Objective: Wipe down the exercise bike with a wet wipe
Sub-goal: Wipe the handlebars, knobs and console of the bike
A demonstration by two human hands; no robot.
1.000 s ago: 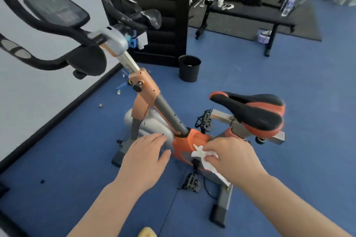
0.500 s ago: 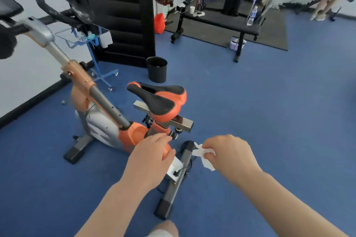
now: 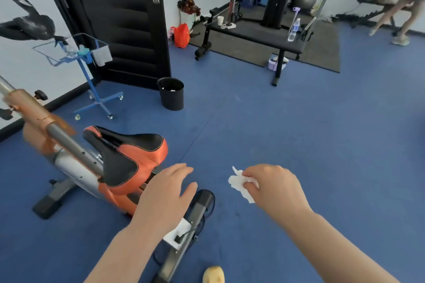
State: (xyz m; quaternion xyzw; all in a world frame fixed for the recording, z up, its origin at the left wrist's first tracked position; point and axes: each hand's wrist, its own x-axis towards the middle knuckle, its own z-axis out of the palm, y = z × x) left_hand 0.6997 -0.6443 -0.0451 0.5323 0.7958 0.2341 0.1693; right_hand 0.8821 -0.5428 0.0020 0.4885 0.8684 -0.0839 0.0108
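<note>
The orange and grey exercise bike (image 3: pixel 69 163) stands at the lower left, its black and orange saddle (image 3: pixel 128 154) pointing toward me. My left hand (image 3: pixel 165 197) hovers with relaxed fingers just right of the saddle, above the bike's rear base bar (image 3: pixel 184 232). My right hand (image 3: pixel 273 186) is off the bike, over the blue floor, pinching a crumpled white wet wipe (image 3: pixel 239 184). The bike's handlebars are mostly cut off at the left edge.
A black bin (image 3: pixel 171 93) stands by the black door (image 3: pixel 115 18). A blue wheeled stand (image 3: pixel 92 80) is behind the bike. A black bench (image 3: pixel 259 34) with a water bottle (image 3: pixel 294 30) sits at the back. A person (image 3: pixel 404 0) stands far right.
My view has swung right, so the bike slid left. My right hand with the wipe came off the orange frame and moved right over the floor. My left hand lifted away too.
</note>
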